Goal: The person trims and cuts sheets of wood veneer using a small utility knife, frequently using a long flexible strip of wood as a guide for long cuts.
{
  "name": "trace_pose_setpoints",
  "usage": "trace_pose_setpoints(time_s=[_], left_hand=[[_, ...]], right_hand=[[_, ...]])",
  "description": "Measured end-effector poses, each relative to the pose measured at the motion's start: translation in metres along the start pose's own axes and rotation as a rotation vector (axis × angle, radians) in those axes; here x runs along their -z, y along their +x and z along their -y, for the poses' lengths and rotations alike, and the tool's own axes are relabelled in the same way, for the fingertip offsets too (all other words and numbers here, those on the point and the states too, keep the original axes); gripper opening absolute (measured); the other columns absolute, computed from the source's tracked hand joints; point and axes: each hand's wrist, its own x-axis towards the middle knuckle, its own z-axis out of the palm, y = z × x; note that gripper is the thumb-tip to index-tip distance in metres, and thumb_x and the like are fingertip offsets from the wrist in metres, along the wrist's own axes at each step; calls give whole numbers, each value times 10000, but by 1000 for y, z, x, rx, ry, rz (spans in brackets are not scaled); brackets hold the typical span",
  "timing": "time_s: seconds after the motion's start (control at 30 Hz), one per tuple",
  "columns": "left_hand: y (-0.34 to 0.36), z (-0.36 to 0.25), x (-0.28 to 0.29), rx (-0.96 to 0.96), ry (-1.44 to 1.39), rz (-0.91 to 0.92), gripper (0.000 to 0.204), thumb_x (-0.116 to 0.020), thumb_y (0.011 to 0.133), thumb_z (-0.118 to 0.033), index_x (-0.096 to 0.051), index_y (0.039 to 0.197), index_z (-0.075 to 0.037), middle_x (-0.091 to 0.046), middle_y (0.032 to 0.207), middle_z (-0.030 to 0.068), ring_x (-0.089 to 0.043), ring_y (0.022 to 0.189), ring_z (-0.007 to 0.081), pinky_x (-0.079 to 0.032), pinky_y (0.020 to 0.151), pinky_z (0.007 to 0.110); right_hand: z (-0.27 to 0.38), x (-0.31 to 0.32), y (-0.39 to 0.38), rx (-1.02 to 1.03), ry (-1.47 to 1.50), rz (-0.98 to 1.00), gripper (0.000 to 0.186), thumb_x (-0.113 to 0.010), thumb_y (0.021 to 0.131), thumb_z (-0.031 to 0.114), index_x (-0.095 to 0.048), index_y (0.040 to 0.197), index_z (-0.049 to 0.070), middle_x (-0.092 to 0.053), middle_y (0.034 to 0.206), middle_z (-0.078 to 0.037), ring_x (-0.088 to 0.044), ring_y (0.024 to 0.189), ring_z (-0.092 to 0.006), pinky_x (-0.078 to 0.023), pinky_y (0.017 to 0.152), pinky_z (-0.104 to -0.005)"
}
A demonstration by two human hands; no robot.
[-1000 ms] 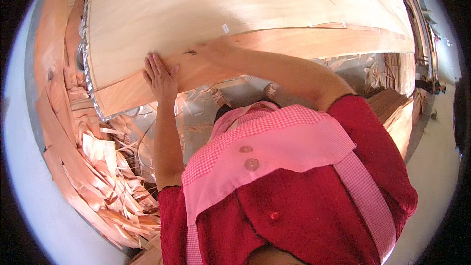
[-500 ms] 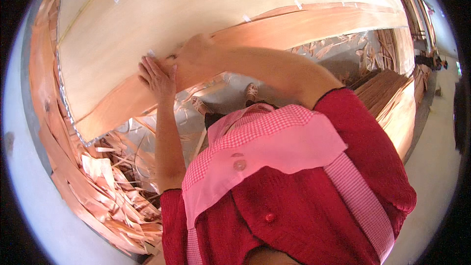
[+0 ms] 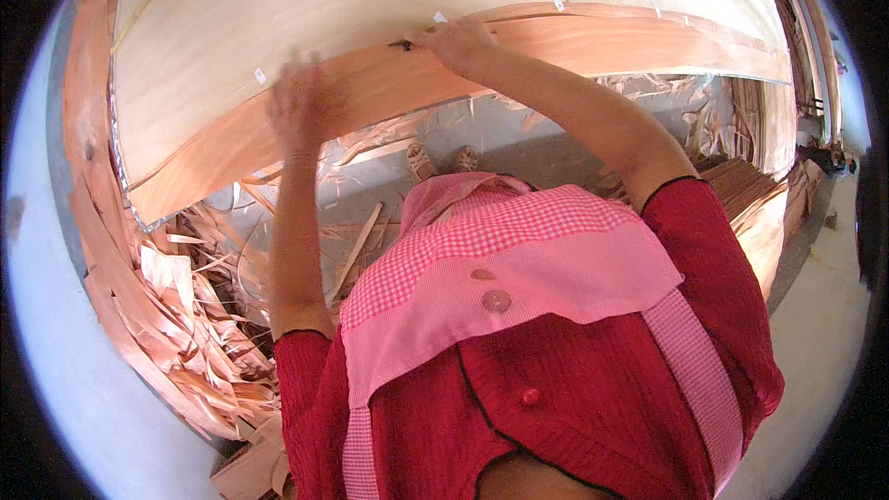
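A broad pale wood veneer sheet [image 3: 352,0] lies before me, with a reddish veneer strip [image 3: 398,83] along its near edge. Small white tape pieces [image 3: 260,76] sit at and near the seam between them. My right hand [image 3: 460,46] is closed at the seam, close to one tape piece. A small dark thing [image 3: 402,43] shows at its fingertips, too small to name. Over the strip's left part, my left hand [image 3: 301,102] is smeared by motion, so its fingers and any contact are unclear.
Torn veneer scraps [image 3: 199,315] heap up at the lower left, beside long veneer strips [image 3: 88,176]. On the right stands a stack of veneer sheets [image 3: 741,190]. More scraps litter the grey floor [image 3: 370,190] beneath the near edge, where my feet stand.
My right hand has moved right along the seam, away from my left hand, and the small dark thing has moved with it. My left hand has shifted slightly and blurred.
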Motion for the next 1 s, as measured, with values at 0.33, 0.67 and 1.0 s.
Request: trace_pose_setpoints(time_s=[0.33, 0.67, 1.0], left_hand=[[-6, -61, 3, 143, -226, -48, 390, -539, 799, -222, -433, 1160, -118, -348, 1299, 93, -304, 1200, 311, -195, 979, 532], [-7, -60, 3, 117, -191, 23, 396, -518, 824, -233, -437, 1176, -71, -300, 1325, 115, -294, 1208, 321, -202, 986, 530], [-16, -53, -18, 21, -109, 2, 377, -504, 827, -236, -460, 1145, -37, -382, 1252, 148, -304, 1206, 326, -197, 1007, 496]], right_hand=[[-8, 19, -75, 69, 436, -461, 444, -469, 795, 85, -393, 1230, 137, -609, 906, -108, -609, 810, -272, -498, 655, -405], [-28, 25, -213, -788, 352, 97, 722, -589, 776, 257, -163, 1359, 243, -603, 775, -190, -594, 743, -346, -455, 611, -429], [-109, -45, -129, -605, 548, -157, 369, -394, 867, 379, -520, 1164, 198, -530, 1156, -40, -525, 1003, -198, -371, 906, -303]])
